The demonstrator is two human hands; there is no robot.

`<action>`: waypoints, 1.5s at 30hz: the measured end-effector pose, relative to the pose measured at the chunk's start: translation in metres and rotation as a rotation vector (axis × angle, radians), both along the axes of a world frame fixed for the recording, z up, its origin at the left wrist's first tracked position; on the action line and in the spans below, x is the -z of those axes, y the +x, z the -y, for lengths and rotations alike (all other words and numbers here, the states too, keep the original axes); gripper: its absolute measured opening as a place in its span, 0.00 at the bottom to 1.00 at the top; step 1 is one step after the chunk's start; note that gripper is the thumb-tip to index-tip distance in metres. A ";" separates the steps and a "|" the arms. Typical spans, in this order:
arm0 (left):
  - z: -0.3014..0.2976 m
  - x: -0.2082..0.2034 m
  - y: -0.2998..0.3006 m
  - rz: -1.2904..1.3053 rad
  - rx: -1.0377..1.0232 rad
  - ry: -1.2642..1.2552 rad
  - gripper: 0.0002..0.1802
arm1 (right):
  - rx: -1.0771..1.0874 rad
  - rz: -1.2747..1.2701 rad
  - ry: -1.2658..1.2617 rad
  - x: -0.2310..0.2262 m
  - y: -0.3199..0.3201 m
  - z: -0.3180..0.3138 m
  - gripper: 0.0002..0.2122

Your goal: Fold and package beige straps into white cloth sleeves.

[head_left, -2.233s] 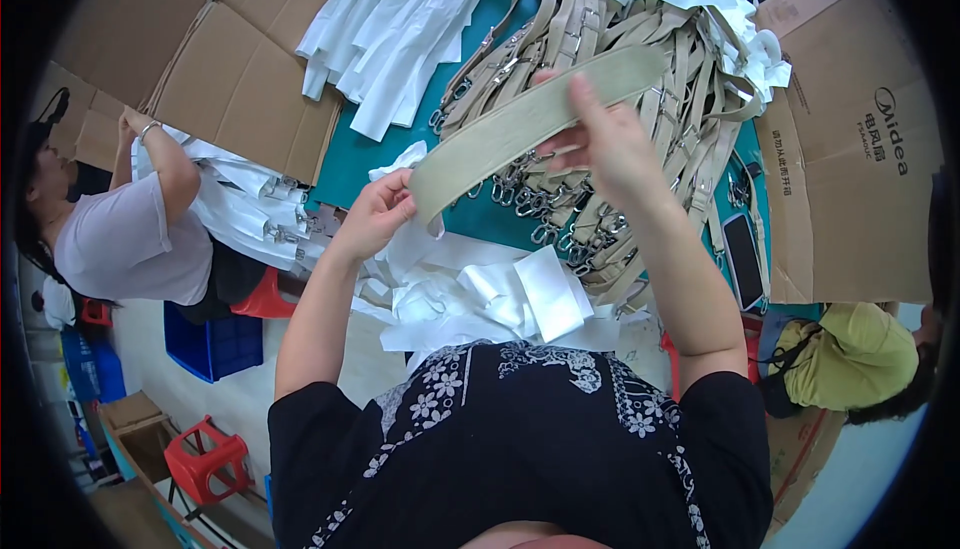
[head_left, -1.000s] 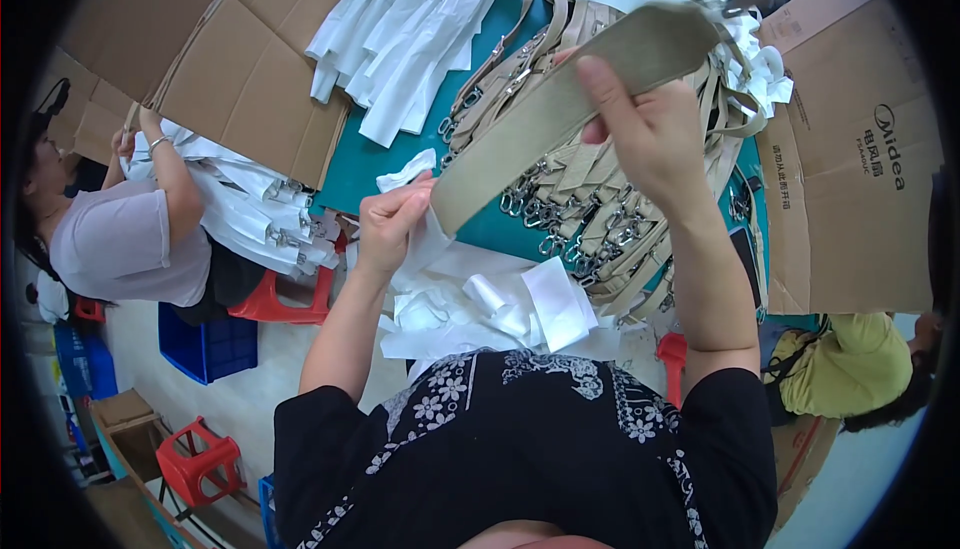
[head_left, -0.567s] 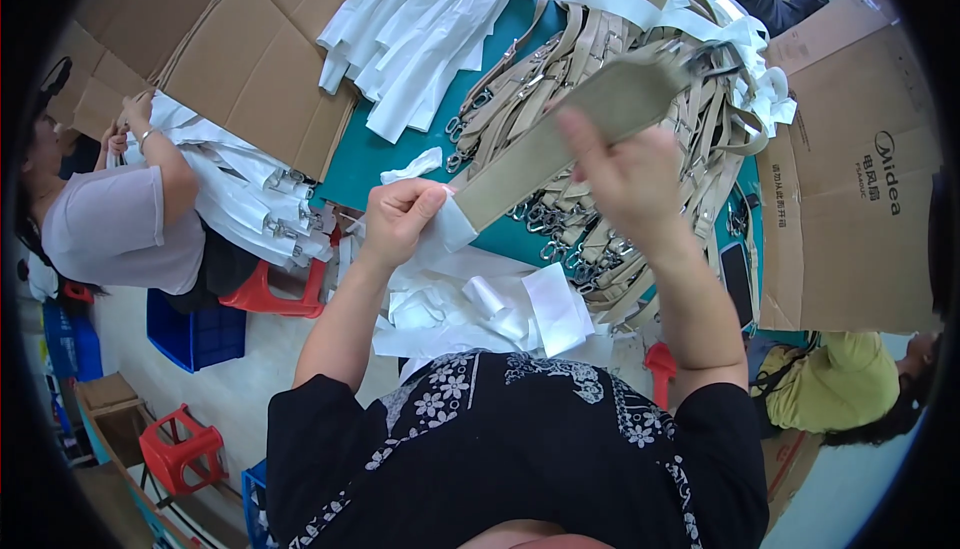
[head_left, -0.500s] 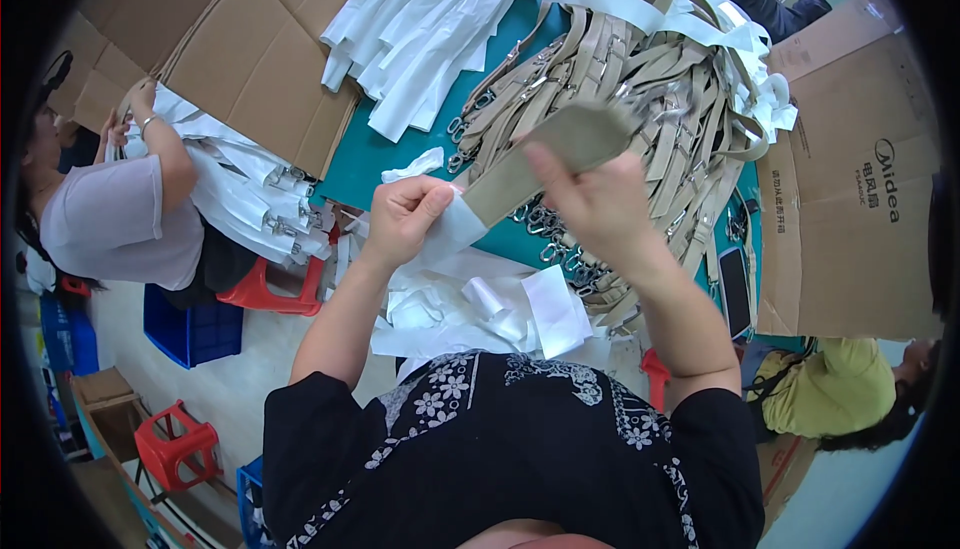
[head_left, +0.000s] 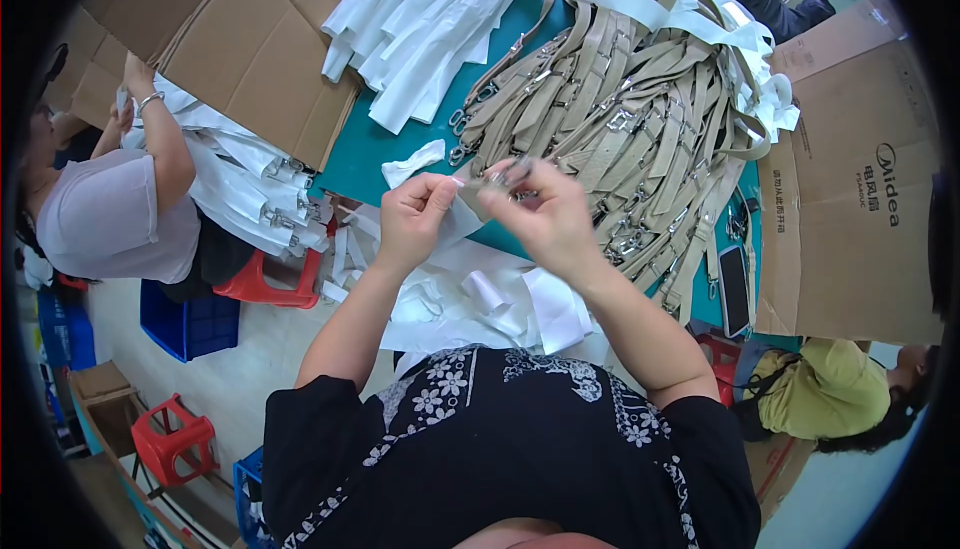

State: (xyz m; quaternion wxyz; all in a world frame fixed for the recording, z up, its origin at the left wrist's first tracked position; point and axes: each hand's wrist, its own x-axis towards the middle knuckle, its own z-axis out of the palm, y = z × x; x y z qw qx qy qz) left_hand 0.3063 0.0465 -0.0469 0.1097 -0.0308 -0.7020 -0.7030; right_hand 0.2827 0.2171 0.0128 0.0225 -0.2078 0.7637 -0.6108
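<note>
My left hand (head_left: pixel 412 217) is closed, pinching the edge of a white wrapping sheet (head_left: pixel 458 224) with thumb and fingers. Close beside it, my right hand (head_left: pixel 545 219) is curled around a metal clasp (head_left: pixel 515 175), blurred by motion. A short beige piece, seemingly strap, shows between the two hands; the rest is hidden. Beyond them, a big heap of beige straps (head_left: pixel 610 99) with metal hooks and buckles covers the green table (head_left: pixel 350 164). A crumpled white slip (head_left: pixel 413 162) lies just past my left hand. White sheets (head_left: pixel 430 309) are piled beneath my wrists.
Long white wrapped strips (head_left: pixel 415 39) lie at the far left of the table. A phone (head_left: pixel 734 291) rests at its right edge, beside a cardboard box (head_left: pixel 850 189). Co-workers sit left (head_left: pixel 110 214) and right (head_left: pixel 825 389). Red stools (head_left: pixel 175 439) and a blue crate (head_left: pixel 190 319) stand on the floor.
The wide beige strap piece stretched between my hands is no longer visible there. My right hand has moved left, close to my left hand, with a metal clasp now showing in its fingers.
</note>
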 end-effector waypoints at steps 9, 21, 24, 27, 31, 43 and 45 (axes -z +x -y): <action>-0.014 0.010 0.004 -0.203 0.108 -0.196 0.08 | -0.152 0.465 0.021 0.039 0.009 -0.009 0.08; 0.054 0.022 0.005 0.522 1.018 -0.447 0.26 | 0.303 0.458 -0.683 -0.014 0.060 -0.178 0.14; 0.068 0.003 0.016 0.653 0.993 -0.588 0.23 | 0.621 0.374 -0.775 -0.013 0.103 -0.280 0.17; 0.067 0.000 0.036 0.639 1.049 -0.725 0.20 | 0.770 0.444 -0.677 0.025 0.169 -0.363 0.15; 0.030 0.020 0.081 0.505 1.157 -0.852 0.17 | 0.984 0.707 -0.646 0.132 0.273 -0.419 0.10; -0.115 0.035 0.095 0.022 0.498 -0.692 0.09 | 0.817 0.723 0.613 0.290 0.241 -0.367 0.12; -0.131 0.036 0.095 0.028 0.472 -0.674 0.08 | 0.482 0.602 0.744 0.224 0.209 -0.321 0.12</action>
